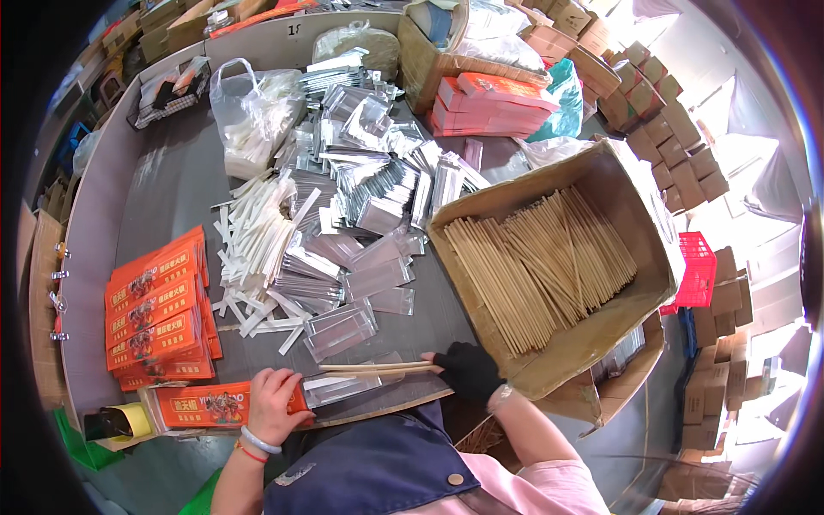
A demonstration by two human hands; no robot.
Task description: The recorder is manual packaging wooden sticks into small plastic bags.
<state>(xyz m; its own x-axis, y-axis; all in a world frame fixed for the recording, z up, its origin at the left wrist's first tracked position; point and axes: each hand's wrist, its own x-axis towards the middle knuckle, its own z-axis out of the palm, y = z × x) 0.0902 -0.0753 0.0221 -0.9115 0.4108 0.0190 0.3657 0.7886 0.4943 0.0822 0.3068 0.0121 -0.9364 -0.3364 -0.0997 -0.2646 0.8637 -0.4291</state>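
Note:
My left hand point(273, 402) grips the end of an orange printed packet point(206, 403), its fingers and thumb across the packet's two long edges. That packet lies in a shallow holder at the near left table edge. In my right hand point(468, 372), which wears a black fingerless glove, is a pair of wooden chopsticks point(369, 369) pinched by one end. They point left, over clear plastic sleeves point(339, 390) beside the left hand. What lies under my left palm is hidden.
A cardboard box of loose chopsticks point(549, 266) stands tilted at right. Orange packets point(159, 313) are stacked at left. White paper strips point(253, 249) and silvery clear sleeves point(365, 163) heap in the middle. Behind are a plastic bag point(257, 120) and pink-orange bundles point(489, 107).

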